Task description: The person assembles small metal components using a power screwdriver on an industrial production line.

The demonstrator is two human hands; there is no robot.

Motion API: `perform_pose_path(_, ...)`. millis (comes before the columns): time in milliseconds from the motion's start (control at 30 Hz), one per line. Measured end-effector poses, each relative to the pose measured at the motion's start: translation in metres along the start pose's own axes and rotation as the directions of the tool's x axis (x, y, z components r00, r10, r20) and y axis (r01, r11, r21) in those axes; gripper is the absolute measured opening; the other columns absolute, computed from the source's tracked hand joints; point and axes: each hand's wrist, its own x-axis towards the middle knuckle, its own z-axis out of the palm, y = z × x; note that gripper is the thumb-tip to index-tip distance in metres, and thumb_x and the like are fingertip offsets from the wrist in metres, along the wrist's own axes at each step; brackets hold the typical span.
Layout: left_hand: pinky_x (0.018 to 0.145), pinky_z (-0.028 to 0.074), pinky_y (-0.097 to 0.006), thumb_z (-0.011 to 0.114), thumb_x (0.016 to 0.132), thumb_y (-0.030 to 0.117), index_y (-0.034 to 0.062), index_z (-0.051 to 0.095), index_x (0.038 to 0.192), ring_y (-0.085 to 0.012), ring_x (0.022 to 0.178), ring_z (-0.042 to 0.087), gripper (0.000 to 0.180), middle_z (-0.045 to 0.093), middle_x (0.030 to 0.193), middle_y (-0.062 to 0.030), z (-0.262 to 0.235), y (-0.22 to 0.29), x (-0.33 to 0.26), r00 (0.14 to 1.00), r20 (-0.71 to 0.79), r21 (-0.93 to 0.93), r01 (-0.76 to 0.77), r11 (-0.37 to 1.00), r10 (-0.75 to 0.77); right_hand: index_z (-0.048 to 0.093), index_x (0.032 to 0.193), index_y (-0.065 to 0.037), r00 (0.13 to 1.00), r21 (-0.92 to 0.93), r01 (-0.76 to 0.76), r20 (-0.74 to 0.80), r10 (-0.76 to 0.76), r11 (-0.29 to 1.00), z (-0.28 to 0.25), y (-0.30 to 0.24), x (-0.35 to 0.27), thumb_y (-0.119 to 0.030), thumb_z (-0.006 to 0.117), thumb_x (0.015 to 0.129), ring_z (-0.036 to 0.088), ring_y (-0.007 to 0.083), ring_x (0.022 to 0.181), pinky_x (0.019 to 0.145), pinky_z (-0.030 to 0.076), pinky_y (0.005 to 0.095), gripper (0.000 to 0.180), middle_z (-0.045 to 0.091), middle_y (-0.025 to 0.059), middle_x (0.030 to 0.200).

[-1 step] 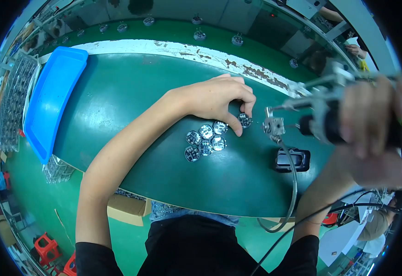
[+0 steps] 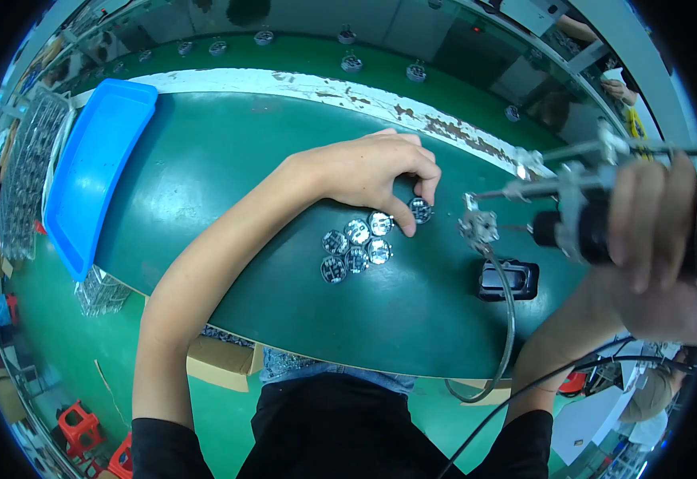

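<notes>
My left hand (image 2: 380,172) reaches over the green bench with thumb and fingers curled round a small round circuit-board part (image 2: 420,210), keeping it on the bench top. Just left of it, several similar round parts (image 2: 356,231) lie in a tight cluster, their board sides up. At the right, my right hand (image 2: 655,223), somewhat blurred, is wrapped round a black power screwdriver (image 2: 552,229) held sideways. A metal nozzle block (image 2: 478,227) with a clear hose (image 2: 511,319) sits at its front end, a little right of the part and apart from it.
A small black tray (image 2: 509,280) stands below the nozzle block. An empty blue tray (image 2: 97,172) lies at the left edge. Beyond the chipped white rail (image 2: 324,88), a green conveyor (image 2: 300,64) carries spaced round parts. A black cable (image 2: 516,391) crosses my right forearm.
The screwdriver and nozzle block have shifted very slightly right and down. My left hand stays curled at the same round part.
</notes>
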Motion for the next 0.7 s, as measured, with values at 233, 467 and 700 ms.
perform_pose_path(233,0.076,0.047,-0.029,0.086,0.086,0.027,0.0070,0.075,0.096,-0.0089,0.077,0.060,0.026,0.069,0.084,0.0014,-0.051,0.003,-0.036,0.918,0.018,-0.175,0.394,0.903,-0.397,0.051,0.114,-0.004,0.999,0.025,0.009,-0.037,-0.008,1.000,0.007,0.006,0.007,-0.078,0.071,0.080,0.051,0.0036,0.053,0.054,0.044,0.0203,0.084,0.049,-0.0055,0.066)
perform_pose_path(467,0.077,0.055,-0.040,0.086,0.078,0.055,0.0034,0.071,0.111,-0.0265,0.084,0.070,0.063,0.071,0.088,-0.0095,-0.048,-0.066,-0.005,0.551,-0.702,0.206,0.764,0.612,-0.451,0.056,0.108,0.000,0.981,-0.056,-0.087,-0.180,0.076,0.995,0.017,0.018,0.024,-0.097,0.031,0.084,0.046,0.0077,0.047,0.048,0.039,0.0235,0.103,0.048,-0.0005,0.061)
perform_pose_path(700,0.083,0.057,-0.043,0.087,0.078,0.044,0.0032,0.073,0.103,-0.0311,0.091,0.072,0.050,0.073,0.097,-0.0136,-0.039,-0.079,0.027,0.581,-0.702,0.208,0.720,0.662,-0.412,0.055,0.106,-0.002,0.991,-0.012,-0.053,-0.125,0.051,0.999,0.020,0.015,0.022,-0.097,0.032,0.083,0.046,0.0077,0.046,0.047,0.039,0.0230,0.100,0.047,-0.0003,0.060)
